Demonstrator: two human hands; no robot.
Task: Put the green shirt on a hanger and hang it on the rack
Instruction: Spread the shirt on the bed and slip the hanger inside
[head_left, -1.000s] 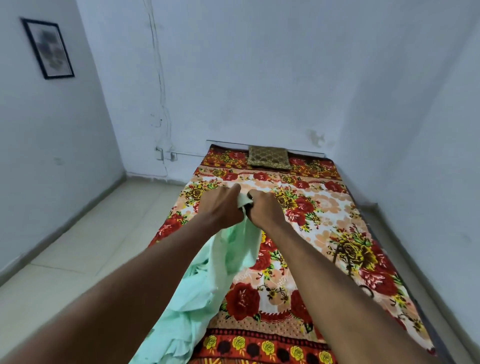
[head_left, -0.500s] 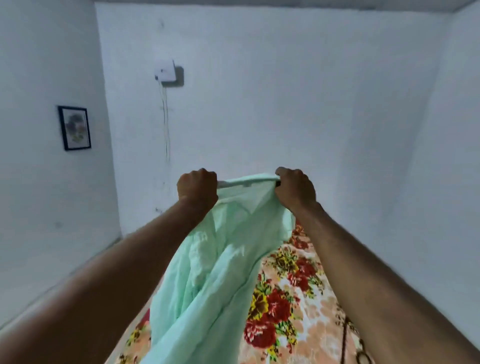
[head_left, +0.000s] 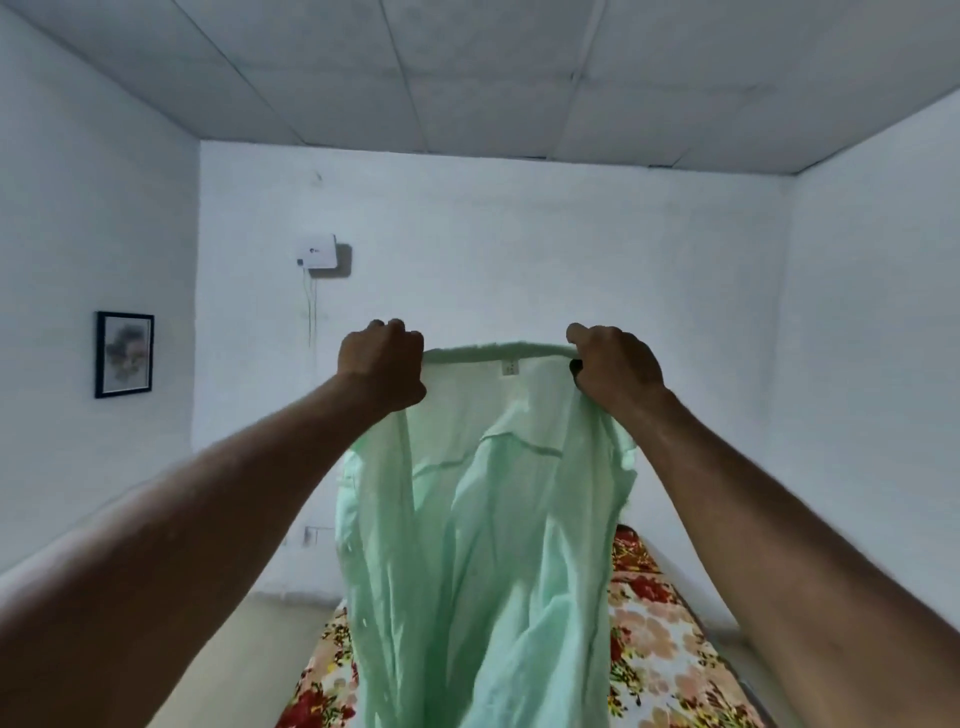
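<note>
Left hand clenched round one end of the collar, right hand clenched round the other end, both arms stretched out and raised. Collar pulled fairly taut between the fists, small label showing just under its edge. Green shirt hangs open from that grip, body and sleeves drooping loose and creased, lower part out of frame. Below and behind it, floral bed; shirt looks lifted off it, contact at the hem can't be told. Far: white box on the back wall, framed picture on the left wall.

Step, as I read it: shirt held up by the collar to open it out, hanger part not started. No hanger or rack in view. Next move likely needs one hand freed to fetch a hanger while the other keeps the collar, then each hanger arm fed into a shoulder. Thin floppy fabric, may bunch or slip.
</note>
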